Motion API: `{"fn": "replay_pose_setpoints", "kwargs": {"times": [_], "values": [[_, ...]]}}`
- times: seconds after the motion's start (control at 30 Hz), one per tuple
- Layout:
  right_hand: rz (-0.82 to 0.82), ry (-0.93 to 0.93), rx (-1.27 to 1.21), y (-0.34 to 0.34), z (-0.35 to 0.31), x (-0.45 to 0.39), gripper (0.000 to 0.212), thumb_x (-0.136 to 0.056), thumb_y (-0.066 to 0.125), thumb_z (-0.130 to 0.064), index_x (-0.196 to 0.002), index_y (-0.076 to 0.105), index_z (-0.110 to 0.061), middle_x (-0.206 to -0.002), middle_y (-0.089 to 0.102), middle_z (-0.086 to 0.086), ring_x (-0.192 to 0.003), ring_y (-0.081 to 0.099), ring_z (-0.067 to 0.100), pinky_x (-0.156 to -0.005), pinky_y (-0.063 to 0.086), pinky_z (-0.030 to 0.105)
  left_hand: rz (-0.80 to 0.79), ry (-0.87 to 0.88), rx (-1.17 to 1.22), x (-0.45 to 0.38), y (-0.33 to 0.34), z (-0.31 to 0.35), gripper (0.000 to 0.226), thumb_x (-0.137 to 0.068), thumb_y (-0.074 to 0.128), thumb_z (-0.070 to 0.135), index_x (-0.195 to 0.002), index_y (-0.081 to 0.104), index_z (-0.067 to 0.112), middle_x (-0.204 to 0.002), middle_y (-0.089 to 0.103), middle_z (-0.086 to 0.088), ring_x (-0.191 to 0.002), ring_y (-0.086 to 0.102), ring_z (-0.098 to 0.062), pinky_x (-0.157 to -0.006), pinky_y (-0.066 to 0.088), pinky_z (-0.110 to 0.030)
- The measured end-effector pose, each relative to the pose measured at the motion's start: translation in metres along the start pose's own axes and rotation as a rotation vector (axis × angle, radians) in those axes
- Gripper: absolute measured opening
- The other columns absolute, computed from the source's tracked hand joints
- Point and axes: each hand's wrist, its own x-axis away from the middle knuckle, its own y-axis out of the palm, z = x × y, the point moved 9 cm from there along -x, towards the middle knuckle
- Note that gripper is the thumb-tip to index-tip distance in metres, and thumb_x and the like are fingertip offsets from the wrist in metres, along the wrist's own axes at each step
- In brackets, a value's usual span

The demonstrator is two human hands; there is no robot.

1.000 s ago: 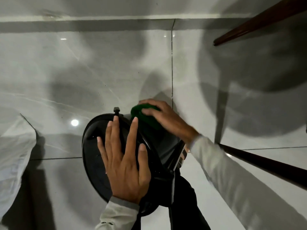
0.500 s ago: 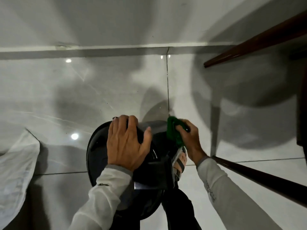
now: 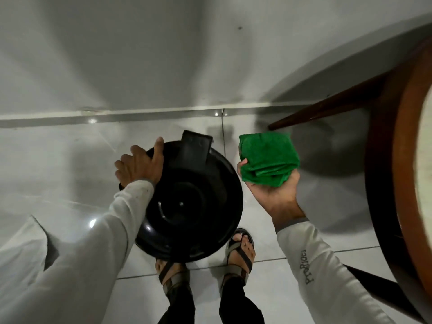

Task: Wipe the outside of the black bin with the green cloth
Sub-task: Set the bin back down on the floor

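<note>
The round black bin (image 3: 194,206) stands upright on the tiled floor, seen from straight above, its lid closed and its hinge tab toward the wall. My left hand (image 3: 140,164) grips the lid's upper left rim, fingers curled over the edge. My right hand (image 3: 273,190) is raised to the right of the bin, apart from it, holding the folded green cloth (image 3: 268,157) palm up. The bin's side walls are hidden under the lid.
A round wooden table (image 3: 402,160) with dark legs (image 3: 327,108) fills the right side. My sandalled feet (image 3: 238,251) stand just below the bin. The wall's base (image 3: 117,113) runs close behind the bin. White fabric (image 3: 23,253) lies at the lower left.
The bin went from tipped toward me to standing upright. My right hand lifted the cloth off the bin and out to the right. My left hand slid to the lid's left rim.
</note>
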Motion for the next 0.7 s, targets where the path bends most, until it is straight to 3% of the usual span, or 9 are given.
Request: {"fn": "replay_pose_setpoints", "kwargs": {"times": [0.1,0.17,0.27,0.37,0.43,0.5,0.57,0.63,0.7], "values": [[-0.123,0.038,-0.085,0.035,-0.003,0.016,0.059,-0.089,0.05,-0.047,-0.141,0.059,-0.019,-0.159,0.049,0.015,-0.147,0.045,0.036,-0.095,0.055,0.05,0.016,-0.06,0.029,-0.015,-0.004,0.002,0.083,-0.104,0.031,0.069,-0.147,0.044,-0.001,-0.151,0.045,-0.033,-0.142,0.04,-0.047,-0.118,0.031,-0.055],[-0.209,0.057,-0.098,0.056,-0.005,0.032,0.068,-0.094,0.049,-0.057,-0.152,0.051,-0.021,-0.167,0.04,0.014,-0.157,0.034,0.036,-0.102,0.052,0.056,0.03,-0.033,0.054,-0.017,-0.009,0.002,0.075,-0.107,0.036,0.061,-0.144,0.047,-0.003,-0.151,0.044,-0.033,-0.142,0.039,-0.047,-0.119,0.03,-0.055],[-0.306,0.037,-0.025,0.086,-0.018,0.068,0.066,-0.091,0.063,-0.059,-0.143,0.059,-0.018,-0.16,0.047,0.018,-0.154,0.04,0.039,-0.103,0.051,0.06,0.081,0.141,0.062,0.003,-0.029,0.022,0.061,-0.109,0.043,0.051,-0.142,0.053,0.001,-0.15,0.048,-0.031,-0.142,0.041,-0.048,-0.117,0.033,-0.059],[-0.293,-0.115,0.115,0.106,-0.06,0.107,0.058,-0.08,0.082,-0.036,-0.131,0.069,-0.012,-0.136,0.065,0.017,-0.125,0.064,0.036,-0.099,0.057,0.055,0.197,0.477,0.048,0.06,-0.064,0.077,0.059,-0.109,0.046,0.047,-0.151,0.05,0.007,-0.158,0.046,-0.027,-0.149,0.039,-0.045,-0.121,0.032,-0.06],[-0.149,-0.382,0.324,0.107,-0.11,0.137,0.06,-0.08,0.08,-0.024,-0.136,0.065,-0.011,-0.129,0.07,0.014,-0.117,0.07,0.031,-0.099,0.06,0.049,0.297,0.75,-0.021,0.119,-0.086,0.124,0.064,-0.104,0.047,0.048,-0.153,0.051,0.008,-0.161,0.045,-0.026,-0.151,0.042,-0.045,-0.121,0.034,-0.059],[0.112,-0.716,0.733,0.107,-0.17,0.18,0.054,-0.082,0.076,-0.022,-0.134,0.066,-0.013,-0.124,0.076,0.006,-0.114,0.074,0.024,-0.101,0.062,0.046,0.386,0.976,-0.112,0.178,-0.1,0.167,0.064,-0.103,0.048,0.048,-0.153,0.053,0.009,-0.161,0.046,-0.027,-0.149,0.045,-0.047,-0.119,0.036,-0.06],[0.385,-0.991,1.226,0.105,-0.222,0.216,0.054,-0.082,0.071,-0.024,-0.135,0.065,-0.014,-0.136,0.07,0.01,-0.128,0.067,0.028,-0.113,0.054,0.048,0.401,1.116,-0.182,0.222,-0.102,0.202,0.066,-0.103,0.045,0.052,-0.155,0.051,0.012,-0.162,0.045,-0.025,-0.148,0.046,-0.047,-0.119,0.036,-0.061],[0.638,-1.038,1.665,0.094,-0.256,0.226,0.062,-0.083,0.07,-0.028,-0.143,0.06,-0.016,-0.157,0.052,0.017,-0.145,0.049,0.039,-0.119,0.042,0.046,0.406,1.2,-0.266,0.252,-0.099,0.23,0.069,-0.102,0.042,0.056,-0.157,0.049,0.015,-0.164,0.044,-0.024,-0.149,0.045,-0.044,-0.12,0.036,-0.061],[0.748,-0.896,1.936,0.078,-0.279,0.223,0.066,-0.088,0.074,-0.028,-0.15,0.055,-0.017,-0.166,0.039,0.022,-0.151,0.039,0.046,-0.117,0.042,0.054,0.404,1.243,-0.35,0.279,-0.095,0.249,0.07,-0.102,0.04,0.058,-0.158,0.047,0.017,-0.164,0.043,-0.023,-0.149,0.045,-0.042,-0.119,0.037,-0.061]]}}
